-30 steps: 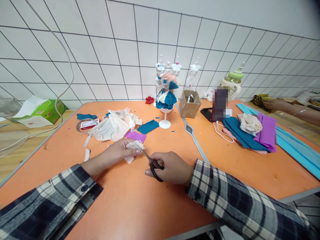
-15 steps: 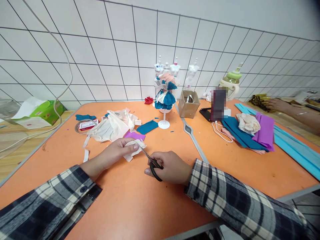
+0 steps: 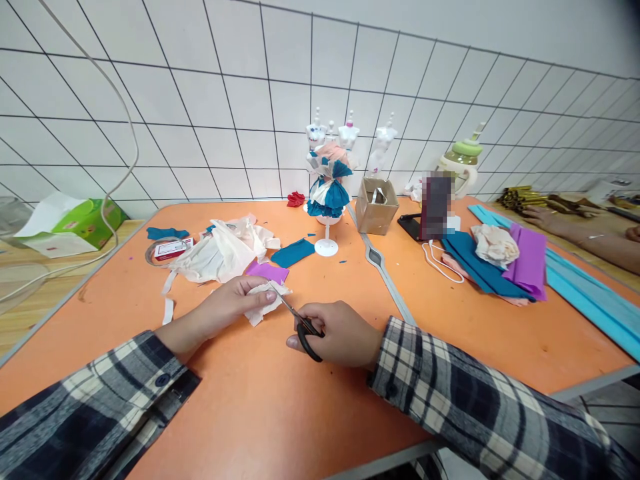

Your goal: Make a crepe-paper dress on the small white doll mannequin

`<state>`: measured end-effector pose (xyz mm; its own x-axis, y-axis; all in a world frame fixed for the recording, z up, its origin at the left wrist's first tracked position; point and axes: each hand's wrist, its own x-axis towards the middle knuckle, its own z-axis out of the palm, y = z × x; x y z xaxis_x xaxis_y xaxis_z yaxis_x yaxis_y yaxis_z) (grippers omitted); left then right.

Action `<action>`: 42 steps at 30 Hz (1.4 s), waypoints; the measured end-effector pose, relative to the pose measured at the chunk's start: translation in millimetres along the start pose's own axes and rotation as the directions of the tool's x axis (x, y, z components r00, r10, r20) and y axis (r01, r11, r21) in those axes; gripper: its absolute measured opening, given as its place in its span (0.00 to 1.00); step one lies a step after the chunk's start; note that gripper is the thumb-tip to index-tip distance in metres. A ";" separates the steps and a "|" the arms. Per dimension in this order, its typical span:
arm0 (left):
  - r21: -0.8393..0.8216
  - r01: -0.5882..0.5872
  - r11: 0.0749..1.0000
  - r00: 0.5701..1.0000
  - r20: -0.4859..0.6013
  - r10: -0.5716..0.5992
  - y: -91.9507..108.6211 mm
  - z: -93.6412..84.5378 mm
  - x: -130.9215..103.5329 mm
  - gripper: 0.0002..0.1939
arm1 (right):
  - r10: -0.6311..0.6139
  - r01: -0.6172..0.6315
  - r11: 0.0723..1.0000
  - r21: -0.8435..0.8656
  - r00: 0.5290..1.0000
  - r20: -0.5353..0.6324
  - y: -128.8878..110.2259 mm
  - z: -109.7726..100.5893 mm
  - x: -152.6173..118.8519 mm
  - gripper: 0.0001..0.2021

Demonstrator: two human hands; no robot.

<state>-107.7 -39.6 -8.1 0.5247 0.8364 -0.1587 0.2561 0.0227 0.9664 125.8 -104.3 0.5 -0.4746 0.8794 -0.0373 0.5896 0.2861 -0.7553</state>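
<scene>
White tiled wall with dark joint lines (image 3: 225, 100), behind; glossy orange tabletop (image 3: 250, 400), below.

Item: small crinkled off-white paper piece (image 3: 260, 310), near the front of the purple sheet (image 3: 270, 271); pinched between thumb and fingers of the left hand (image 3: 227, 303).

Item: black-handled metal scissors (image 3: 310, 328), gripped by the right hand (image 3: 345, 333), fingers curled about the handles, blade tips at the paper's upper edge.

Item: miniature dress form on a round white base (image 3: 327, 247), clad in gathered teal and white paper (image 3: 336, 193), peach material above.

Stock: loose heap of off-white paper (image 3: 215, 253); flat teal piece (image 3: 293, 253); at right, folded purple sheet (image 3: 530, 257) beside a crumpled off-white bundle (image 3: 495, 245).

Condition: skirt and upper layers appear shaped on the form. Trimming of the held piece looks partway; it is unattached to the form, and its final outline appears unsettled. Whether the form's outfit is complete cannot be judged.

Obscured: part of the piece, behind the left fingers; scissor handles, partly within the right hand; the depth of any cut, too fine to read; the dark red upright object (image 3: 435, 210), pixelated; another person's hand (image 3: 545, 217), forearm cropped at the right edge.
</scene>
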 end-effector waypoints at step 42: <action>0.046 -0.005 0.999 0.997 0.074 0.001 9.4 7.7 -3.9 0.19 | -0.008 0.008 1.000 -0.009 0.999 0.033 2.8 1.8 -0.7 0.11</action>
<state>-101.1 -46.9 0.1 0.5834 0.7938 -0.1717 0.2908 -0.0067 0.9568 126.6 -104.9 -2.8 -0.5008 0.8640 -0.0530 0.5917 0.2970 -0.7495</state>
